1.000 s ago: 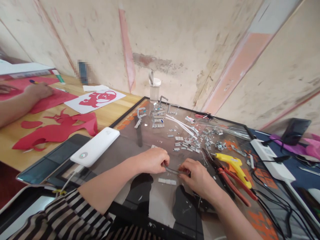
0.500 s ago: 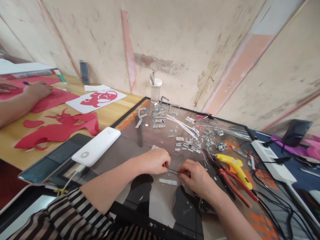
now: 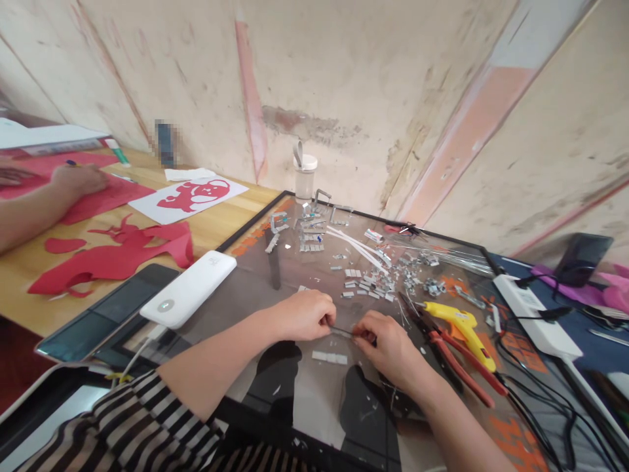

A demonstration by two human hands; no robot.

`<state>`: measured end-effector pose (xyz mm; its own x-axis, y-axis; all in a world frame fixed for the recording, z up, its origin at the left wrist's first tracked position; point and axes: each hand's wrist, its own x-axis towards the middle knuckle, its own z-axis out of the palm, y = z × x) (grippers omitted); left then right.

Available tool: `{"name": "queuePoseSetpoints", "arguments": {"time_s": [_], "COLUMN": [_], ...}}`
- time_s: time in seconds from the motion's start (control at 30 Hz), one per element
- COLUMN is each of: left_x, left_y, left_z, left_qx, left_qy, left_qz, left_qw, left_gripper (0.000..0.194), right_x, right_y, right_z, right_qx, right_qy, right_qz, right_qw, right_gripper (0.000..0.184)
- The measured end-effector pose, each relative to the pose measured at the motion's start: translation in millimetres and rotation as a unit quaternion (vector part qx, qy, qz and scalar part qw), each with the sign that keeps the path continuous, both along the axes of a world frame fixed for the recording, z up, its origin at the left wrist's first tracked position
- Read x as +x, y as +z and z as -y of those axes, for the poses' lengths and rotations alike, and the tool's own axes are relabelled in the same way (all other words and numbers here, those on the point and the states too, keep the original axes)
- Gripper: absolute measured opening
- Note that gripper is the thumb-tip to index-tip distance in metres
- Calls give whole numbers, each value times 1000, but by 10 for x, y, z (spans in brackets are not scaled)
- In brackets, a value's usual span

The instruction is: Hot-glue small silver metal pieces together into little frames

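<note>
Between my two hands runs a thin dark wire-like strip [image 3: 343,330], low over the glass tabletop [image 3: 255,282]. My left hand [image 3: 307,316] is closed in a pinch on its left end. The fingertips of my right hand [image 3: 377,335] are closed on its right end. Just below them lies a short row of joined silvery-white pieces [image 3: 329,357]. Beyond my hands are scattered small grey metal pieces [image 3: 371,286] and white strips [image 3: 358,247]. The strip's ends are hidden by my fingers.
Red-handled pliers [image 3: 462,367] and a yellow glue gun [image 3: 459,328] lie right of my hands, beside a white power strip [image 3: 538,318]. On the left are a white power bank [image 3: 189,288], red paper cut-outs [image 3: 122,252] and another person's hand [image 3: 81,180]. A lidded jar [image 3: 304,180] stands behind.
My right hand has shifted very slightly, and the strip between my hands looks a little straighter. The other person's hand has moved slightly right on the red paper.
</note>
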<state>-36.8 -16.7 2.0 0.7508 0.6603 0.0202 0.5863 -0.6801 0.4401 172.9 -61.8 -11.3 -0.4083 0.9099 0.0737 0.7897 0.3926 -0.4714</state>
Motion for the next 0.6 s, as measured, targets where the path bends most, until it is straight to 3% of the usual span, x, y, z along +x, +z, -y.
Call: {"name": "queuePoseSetpoints", "arguments": {"time_s": [0.37,0.6], "left_x": [7,22], "left_y": [-15,12], "left_z": [-2,19], "left_qx": [-4,1], "left_qy": [-8,-7], "left_qz": [7,6], "left_qw": [1000,1000], "left_gripper": [11,11], "right_x": [38,23], "right_y": [59,65], "right_z": [22,15], "right_qx": [22,25], "right_qy": [22,24], "right_qz": [3,21], "right_qw": [1000,999], "right_gripper": [21,17]}}
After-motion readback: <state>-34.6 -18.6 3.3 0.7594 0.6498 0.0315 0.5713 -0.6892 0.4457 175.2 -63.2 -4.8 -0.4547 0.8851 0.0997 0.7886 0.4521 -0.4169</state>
